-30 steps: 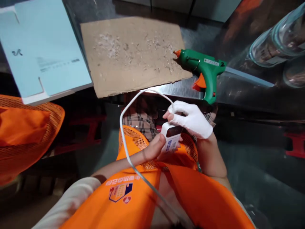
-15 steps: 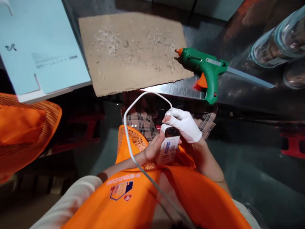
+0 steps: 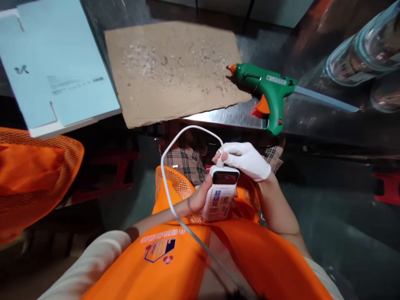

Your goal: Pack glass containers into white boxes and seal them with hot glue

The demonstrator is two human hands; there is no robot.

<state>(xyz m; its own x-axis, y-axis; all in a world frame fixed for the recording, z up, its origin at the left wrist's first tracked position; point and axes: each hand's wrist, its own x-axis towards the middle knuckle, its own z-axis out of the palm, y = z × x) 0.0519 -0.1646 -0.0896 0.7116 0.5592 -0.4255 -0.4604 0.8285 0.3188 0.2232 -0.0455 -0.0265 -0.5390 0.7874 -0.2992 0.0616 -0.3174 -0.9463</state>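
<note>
My bare left hand [image 3: 200,196] is closed around a white power bank [image 3: 220,202] with a dark display at its top end and blue print on its face. My right hand [image 3: 246,160], in a white glove with some fingertips bare, pinches the plug of a white charging cable [image 3: 167,175]. That plug meets the top edge of the power bank; whether it sits fully in the port I cannot tell. From there the cable loops up to the left and runs down across my orange vest [image 3: 175,266].
On the metal table lie a cardboard sheet [image 3: 178,96] with dried glue, a green glue gun [image 3: 268,83] with a glue stick, and a light blue box [image 3: 62,50]. Clear jars [image 3: 353,62] stand at right. An orange mesh garment [image 3: 37,166] is at left, a red stool [image 3: 387,187] at right.
The power bank has tilted so its display and face show more fully. My right hand has shifted slightly right, and the plug now shows between its fingers.
</note>
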